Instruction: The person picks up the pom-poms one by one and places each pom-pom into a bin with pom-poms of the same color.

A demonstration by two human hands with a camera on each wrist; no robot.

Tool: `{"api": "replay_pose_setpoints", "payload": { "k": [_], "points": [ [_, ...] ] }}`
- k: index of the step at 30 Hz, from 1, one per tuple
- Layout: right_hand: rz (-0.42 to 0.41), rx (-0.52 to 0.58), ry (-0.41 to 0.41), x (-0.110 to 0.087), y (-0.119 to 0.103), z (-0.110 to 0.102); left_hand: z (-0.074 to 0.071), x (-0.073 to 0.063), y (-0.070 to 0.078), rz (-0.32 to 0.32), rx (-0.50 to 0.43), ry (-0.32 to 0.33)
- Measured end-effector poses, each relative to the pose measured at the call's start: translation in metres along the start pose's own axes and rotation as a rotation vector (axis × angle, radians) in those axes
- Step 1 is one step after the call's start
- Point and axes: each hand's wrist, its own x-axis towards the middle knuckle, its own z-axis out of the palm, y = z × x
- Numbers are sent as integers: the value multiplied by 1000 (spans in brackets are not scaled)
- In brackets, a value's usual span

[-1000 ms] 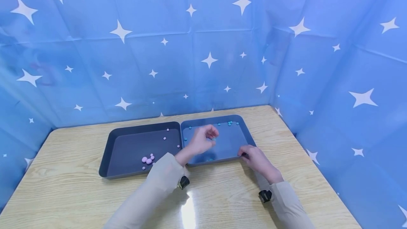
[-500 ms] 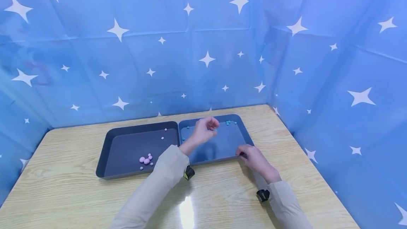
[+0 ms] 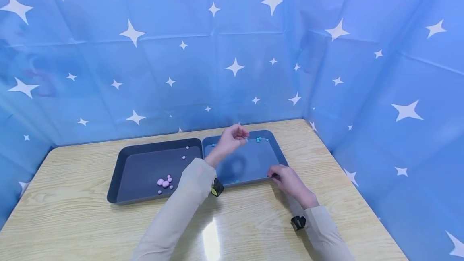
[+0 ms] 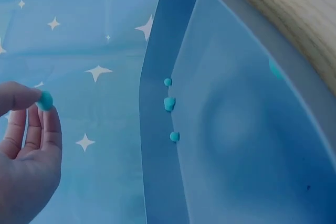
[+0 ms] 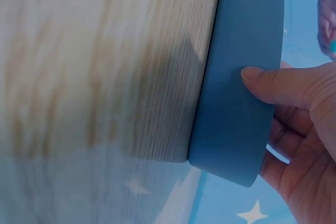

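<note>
My left hand is raised above the blue tray. Its thumb and fingers pinch a small teal ball, best seen in the left wrist view. My right hand holds the near right corner area of that tray. In the right wrist view its thumb presses the outer wall while the fingers reach over the rim. Inside the tray, loose teal balls lie along the far wall, with another near the left. My left forearm hides part of the tray.
A dark tray touches the blue one on its left, with several pink balls of different sizes inside. Both stand on a wood-grain table. A blue curtain with white stars hangs behind and to the right.
My left hand has risen and moved farther away from me, still pinching the teal ball. My right hand stays on the tray's rim. The head view has shifted slightly.
</note>
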Motion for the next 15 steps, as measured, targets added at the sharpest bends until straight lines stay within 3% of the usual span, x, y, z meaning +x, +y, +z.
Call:
{"api": "replay_pose_setpoints", "payload": {
  "k": [15],
  "points": [
    [-10,-11,8,0,-1,0,-9,14,-15,-21,-100,11]
  ]
}}
